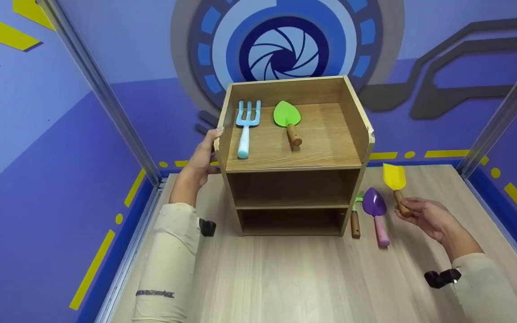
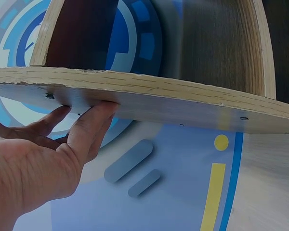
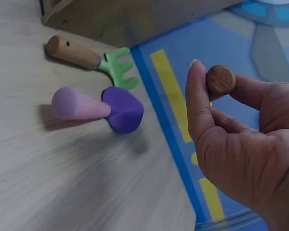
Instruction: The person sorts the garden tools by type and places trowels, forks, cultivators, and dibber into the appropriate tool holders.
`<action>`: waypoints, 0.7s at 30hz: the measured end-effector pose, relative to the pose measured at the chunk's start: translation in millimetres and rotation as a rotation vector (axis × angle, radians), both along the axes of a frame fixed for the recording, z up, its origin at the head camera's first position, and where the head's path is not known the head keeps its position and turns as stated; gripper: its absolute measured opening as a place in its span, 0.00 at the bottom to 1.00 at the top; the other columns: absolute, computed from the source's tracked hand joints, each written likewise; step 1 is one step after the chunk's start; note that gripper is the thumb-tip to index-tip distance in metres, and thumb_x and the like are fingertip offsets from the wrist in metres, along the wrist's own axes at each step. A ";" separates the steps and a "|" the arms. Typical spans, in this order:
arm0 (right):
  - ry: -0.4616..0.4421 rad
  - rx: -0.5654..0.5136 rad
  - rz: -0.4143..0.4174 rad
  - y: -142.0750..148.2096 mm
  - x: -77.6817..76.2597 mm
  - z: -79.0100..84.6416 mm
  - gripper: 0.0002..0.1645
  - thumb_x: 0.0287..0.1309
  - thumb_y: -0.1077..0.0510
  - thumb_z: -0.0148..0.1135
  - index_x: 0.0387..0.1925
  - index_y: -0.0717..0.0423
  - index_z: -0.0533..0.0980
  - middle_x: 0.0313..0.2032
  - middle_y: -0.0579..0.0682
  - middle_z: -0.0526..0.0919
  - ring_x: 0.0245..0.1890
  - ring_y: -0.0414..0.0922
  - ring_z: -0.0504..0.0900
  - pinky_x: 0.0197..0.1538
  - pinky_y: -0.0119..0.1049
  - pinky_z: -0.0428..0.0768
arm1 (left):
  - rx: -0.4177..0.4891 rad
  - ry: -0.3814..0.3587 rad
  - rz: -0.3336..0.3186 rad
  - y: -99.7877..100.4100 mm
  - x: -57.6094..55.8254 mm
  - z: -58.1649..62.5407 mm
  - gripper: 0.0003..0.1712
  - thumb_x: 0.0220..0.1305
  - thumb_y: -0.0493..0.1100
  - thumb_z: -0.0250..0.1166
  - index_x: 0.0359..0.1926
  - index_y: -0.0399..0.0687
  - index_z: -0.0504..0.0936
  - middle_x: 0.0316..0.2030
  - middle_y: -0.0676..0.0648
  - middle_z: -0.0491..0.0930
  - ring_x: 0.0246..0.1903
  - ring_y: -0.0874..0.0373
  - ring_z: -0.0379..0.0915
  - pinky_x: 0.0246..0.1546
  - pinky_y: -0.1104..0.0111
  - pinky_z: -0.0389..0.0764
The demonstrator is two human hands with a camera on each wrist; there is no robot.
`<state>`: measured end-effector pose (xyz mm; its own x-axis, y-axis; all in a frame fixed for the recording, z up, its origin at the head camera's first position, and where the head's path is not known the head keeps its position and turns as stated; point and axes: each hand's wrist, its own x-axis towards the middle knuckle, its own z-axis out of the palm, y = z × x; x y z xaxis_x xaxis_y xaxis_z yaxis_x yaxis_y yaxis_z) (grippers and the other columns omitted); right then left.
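Observation:
A yellow toy shovel (image 1: 394, 176) with a brown wooden handle (image 3: 221, 80) is pinched in my right hand (image 1: 430, 218), raised beside the wooden shelf unit (image 1: 292, 167). My left hand (image 1: 199, 162) touches the unit's left outer side near its top, fingertips (image 2: 106, 107) against the panel. On the top shelf lie a light-blue hand fork (image 1: 246, 128) and a green trowel (image 1: 286, 117) with a wooden handle. Below my right hand, a purple trowel (image 1: 374, 202) with a pink handle and a green hand fork (image 3: 119, 69) with a wooden handle lie on the table.
The unit's two lower compartments (image 1: 292, 187) face me. It stands on a light wood table (image 1: 294, 278). A blue patterned wall (image 1: 151, 116) rises close behind, and metal posts (image 1: 101, 89) mark the corners.

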<state>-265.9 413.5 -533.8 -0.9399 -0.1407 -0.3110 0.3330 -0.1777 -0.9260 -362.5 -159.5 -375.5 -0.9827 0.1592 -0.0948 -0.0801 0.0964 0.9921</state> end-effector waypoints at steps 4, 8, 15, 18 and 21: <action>0.054 -0.003 0.006 -5.2 1.6 12.0 0.28 0.81 0.58 0.55 0.70 0.70 0.59 0.47 0.48 0.85 0.46 0.41 0.89 0.57 0.35 0.88 | 0.004 -0.001 -0.001 -0.4 0.3 0.6 0.46 0.70 0.71 0.50 0.84 0.65 0.59 0.81 0.43 0.58 0.71 0.42 0.66 0.64 0.45 0.76; 0.078 0.019 -0.006 -10.7 6.9 22.7 0.37 0.80 0.57 0.56 0.75 0.72 0.52 0.48 0.47 0.85 0.47 0.41 0.90 0.56 0.33 0.88 | -0.001 -0.005 -0.011 -1.0 0.6 0.2 0.45 0.71 0.71 0.49 0.84 0.66 0.58 0.83 0.43 0.55 0.71 0.41 0.66 0.65 0.45 0.75; 0.100 -0.023 -0.024 -14.4 16.8 42.2 0.25 0.79 0.58 0.57 0.69 0.64 0.64 0.50 0.49 0.85 0.47 0.42 0.91 0.56 0.34 0.88 | -0.016 0.001 -0.014 -0.6 0.4 -0.6 0.45 0.71 0.71 0.49 0.84 0.67 0.58 0.81 0.43 0.58 0.70 0.43 0.67 0.63 0.47 0.76; 0.121 -0.065 -0.024 -15.4 20.0 50.7 0.11 0.79 0.61 0.57 0.57 0.54 0.76 0.49 0.50 0.87 0.46 0.44 0.92 0.54 0.35 0.89 | -0.014 0.002 -0.007 -0.1 0.6 -0.4 0.45 0.70 0.71 0.49 0.84 0.67 0.60 0.78 0.42 0.63 0.67 0.45 0.69 0.58 0.51 0.79; 0.157 -0.097 -0.015 -18.5 22.9 60.4 0.11 0.80 0.63 0.55 0.52 0.50 0.82 0.48 0.51 0.88 0.45 0.45 0.92 0.53 0.35 0.89 | -0.009 0.001 -0.001 0.4 0.0 -0.6 0.45 0.69 0.71 0.50 0.83 0.67 0.60 0.76 0.41 0.65 0.66 0.46 0.70 0.55 0.53 0.80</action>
